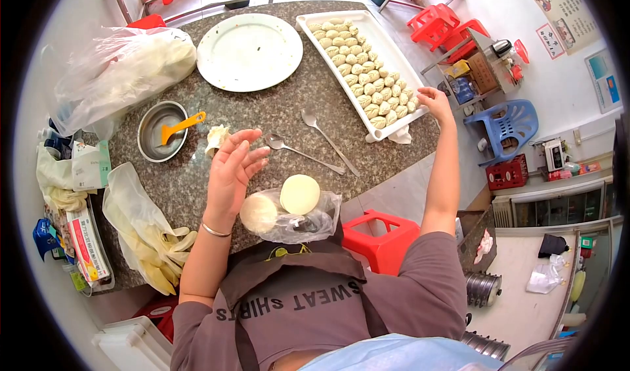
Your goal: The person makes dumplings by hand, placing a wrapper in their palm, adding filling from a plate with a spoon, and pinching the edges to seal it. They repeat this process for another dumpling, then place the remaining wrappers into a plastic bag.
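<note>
Fingers (pixel 420 94) of right hand (pixel 436 103) reach the dumpling tray (pixel 307 21); left hand (pixel 233 167) splayed.

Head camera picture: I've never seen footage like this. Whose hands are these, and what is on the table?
There is no machine: a person wears one camera on the head, looking down. The left hand is open and empty, above the speckled grey stone table, beside a single folded dumpling. The right hand reaches the corner of the white rectangular tray of dumplings; whether its fingers grip anything is unclear. Also there: a round white plate, a steel bowl with an orange spatula, two metal spoons, and round dough wrappers in a clear bag.
</note>
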### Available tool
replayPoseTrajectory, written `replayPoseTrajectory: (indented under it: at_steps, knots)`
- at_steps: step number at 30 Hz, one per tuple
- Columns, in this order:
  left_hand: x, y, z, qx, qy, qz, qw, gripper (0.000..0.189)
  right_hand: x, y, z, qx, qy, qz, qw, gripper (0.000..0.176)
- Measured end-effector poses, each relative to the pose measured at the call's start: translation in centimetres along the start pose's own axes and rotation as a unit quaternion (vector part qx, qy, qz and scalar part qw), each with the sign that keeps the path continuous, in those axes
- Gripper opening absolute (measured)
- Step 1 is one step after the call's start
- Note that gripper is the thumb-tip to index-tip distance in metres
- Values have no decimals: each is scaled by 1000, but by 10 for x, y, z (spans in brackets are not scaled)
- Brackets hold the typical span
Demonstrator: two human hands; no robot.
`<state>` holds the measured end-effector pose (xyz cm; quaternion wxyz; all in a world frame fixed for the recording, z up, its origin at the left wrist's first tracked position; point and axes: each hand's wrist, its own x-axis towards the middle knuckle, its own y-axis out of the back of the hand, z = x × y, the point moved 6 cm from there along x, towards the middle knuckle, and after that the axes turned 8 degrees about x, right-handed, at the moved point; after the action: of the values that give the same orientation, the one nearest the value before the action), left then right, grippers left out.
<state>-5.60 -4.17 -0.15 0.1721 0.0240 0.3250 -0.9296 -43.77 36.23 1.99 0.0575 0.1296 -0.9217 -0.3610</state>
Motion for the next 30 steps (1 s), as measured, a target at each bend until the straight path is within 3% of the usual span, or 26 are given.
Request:
replayPoseTrajectory:
  at_steps: [4,8,11,12,16,20,22,25,29,30]
  knots:
    - [-1,-2,3,8,-1,-2,1000,30,1,-2,5,-4,3,-6,1000,30]
    - [0,2,4,10,-5,9,1000,30,-17,-2,-24,-44,68,56,995,27]
    - [1,2,2,6,-4,7,1000,30,-67,1,-51,49,94,165,981,26]
    - [1,2,2,7,0,6,1000,30,-84,-5,-41,48,89,166,981,26]
    - [-1,-2,2,3,2,5,1000,29,-157,-46,-15,84,78,340,933,20]
    - [-2,-4,-4,8,6,-10,1000,30,-177,-105,-30,83,102,251,959,17]
    - [-1,2,-5,8,-1,2,1000,31,-174,-106,-29,-35,128,233,963,14]
    - [3,7,-5,4,-4,-1,1000,28,-186,-101,-32,-59,91,160,981,14]
    - [2,3,-11,12,20,-19,1000,27,-212,-103,-22,2,-40,-22,999,13]
    - [0,2,-12,10,12,-13,1000,27,-217,-107,-34,1,-32,-27,999,13]
